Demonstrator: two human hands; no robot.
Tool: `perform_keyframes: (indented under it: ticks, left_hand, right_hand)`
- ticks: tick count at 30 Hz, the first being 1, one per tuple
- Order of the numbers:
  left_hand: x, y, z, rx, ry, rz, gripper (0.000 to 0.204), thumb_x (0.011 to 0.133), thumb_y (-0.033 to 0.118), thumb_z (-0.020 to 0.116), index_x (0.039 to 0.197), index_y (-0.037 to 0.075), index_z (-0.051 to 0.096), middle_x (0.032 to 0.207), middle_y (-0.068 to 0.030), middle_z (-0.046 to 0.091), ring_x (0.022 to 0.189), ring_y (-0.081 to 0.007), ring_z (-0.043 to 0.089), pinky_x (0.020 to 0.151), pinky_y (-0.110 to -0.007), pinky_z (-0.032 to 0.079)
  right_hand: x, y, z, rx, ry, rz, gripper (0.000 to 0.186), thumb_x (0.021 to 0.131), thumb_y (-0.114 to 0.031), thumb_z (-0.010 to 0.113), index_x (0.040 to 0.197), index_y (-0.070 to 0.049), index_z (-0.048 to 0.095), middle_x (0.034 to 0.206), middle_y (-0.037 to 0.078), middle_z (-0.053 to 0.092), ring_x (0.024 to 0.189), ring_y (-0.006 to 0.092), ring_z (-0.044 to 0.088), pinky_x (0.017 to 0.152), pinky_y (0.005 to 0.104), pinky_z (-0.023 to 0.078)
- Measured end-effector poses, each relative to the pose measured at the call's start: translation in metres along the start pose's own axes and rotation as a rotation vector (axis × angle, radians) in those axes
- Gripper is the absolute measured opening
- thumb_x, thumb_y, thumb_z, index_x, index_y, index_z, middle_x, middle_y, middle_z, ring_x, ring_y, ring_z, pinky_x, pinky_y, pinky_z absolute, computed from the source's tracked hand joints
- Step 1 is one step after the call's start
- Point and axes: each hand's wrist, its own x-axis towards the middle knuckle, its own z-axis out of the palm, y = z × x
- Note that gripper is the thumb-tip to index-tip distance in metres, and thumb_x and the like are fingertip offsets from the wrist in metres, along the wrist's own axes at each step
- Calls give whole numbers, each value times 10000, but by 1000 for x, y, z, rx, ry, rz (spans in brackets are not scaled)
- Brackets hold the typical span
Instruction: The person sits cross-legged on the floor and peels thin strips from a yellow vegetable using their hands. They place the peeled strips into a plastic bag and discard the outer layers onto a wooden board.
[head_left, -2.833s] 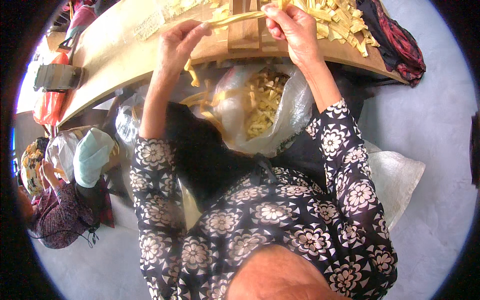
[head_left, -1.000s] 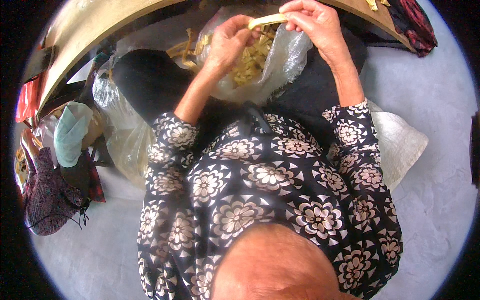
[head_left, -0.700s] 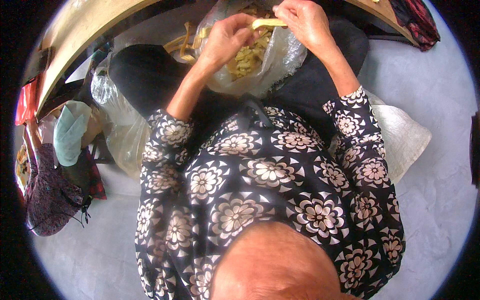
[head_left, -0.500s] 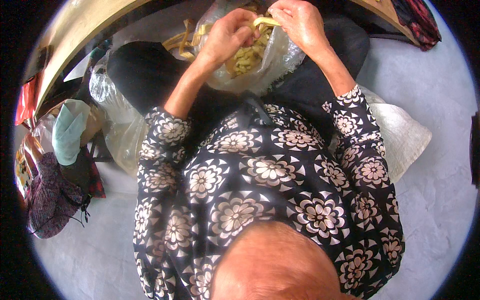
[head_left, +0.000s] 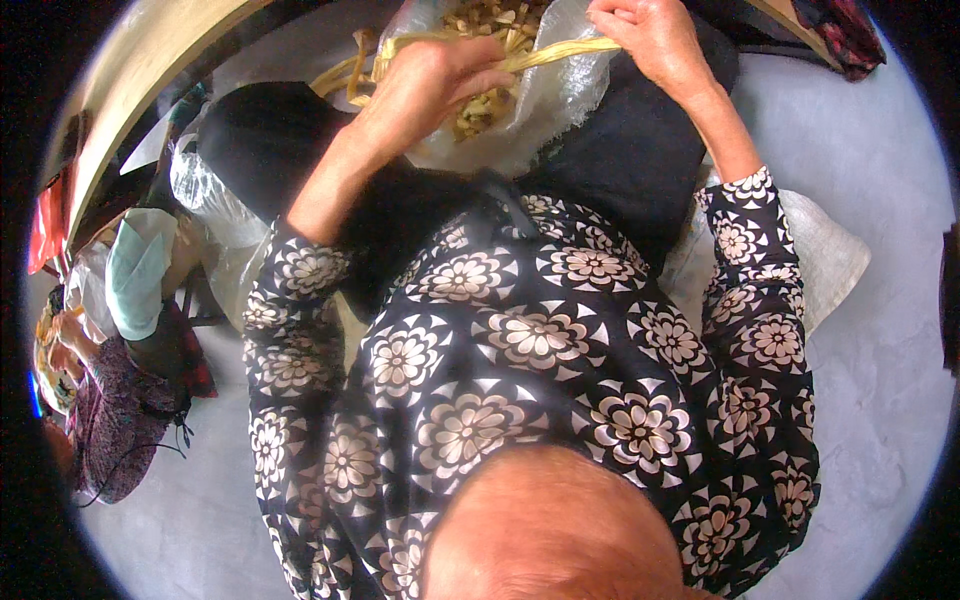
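Yellow strip point(head_left: 568, 50) spans the gap between the two hands, drawn out fairly straight above a translucent bag point(head_left: 556, 112). The left hand point(head_left: 425, 82) has its fingers together and its thumb folded beneath, gripping the strip where it comes out on the thumb side. The right hand point(head_left: 660, 48), a little farther forward, pinches the strip where it runs in under the fingers; which fingertips meet there I cannot tell. More yellow shows just beyond the left knuckles, though whether it belongs to the same length is unclear.

By the look of it, the handling of this strip is partway through: it is stretched and under control, but neither hand has let go and it is not laid down anywhere. Below and between the hands, many short yellow pieces point(head_left: 487, 112) already lie in the bag. Just left of the left hand, longer loose strips point(head_left: 357, 68) lie unheld, seemingly left over; how many remain is hidden.
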Motion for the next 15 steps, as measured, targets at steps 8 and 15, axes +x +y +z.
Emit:
perform_keyframes:
  ticks: [8, 15]
  left_hand:
    - [0, -5, -19, -302, 29, -70, 190, 812, 196, 588, 906, 33, 612, 850, 2, 598, 773, -72, 517, 696, -224, 429]
    - [12, -11, -3, -502, -52, -179, 240, 864, 273, 515, 857, 50, 602, 681, 45, 506, 602, -39, 432, 561, -202, 376]
  right_hand:
    - [-22, 18, 21, 367, -458, 130, 164, 799, -138, 569, 873, -1, 620, 654, -42, 538, 526, 15, 415, 449, 176, 325]
    - [-37, -40, 22, 1070, -584, 148, 338, 774, -271, 632, 1008, -30, 601, 797, -17, 594, 491, -18, 366, 408, 148, 262]
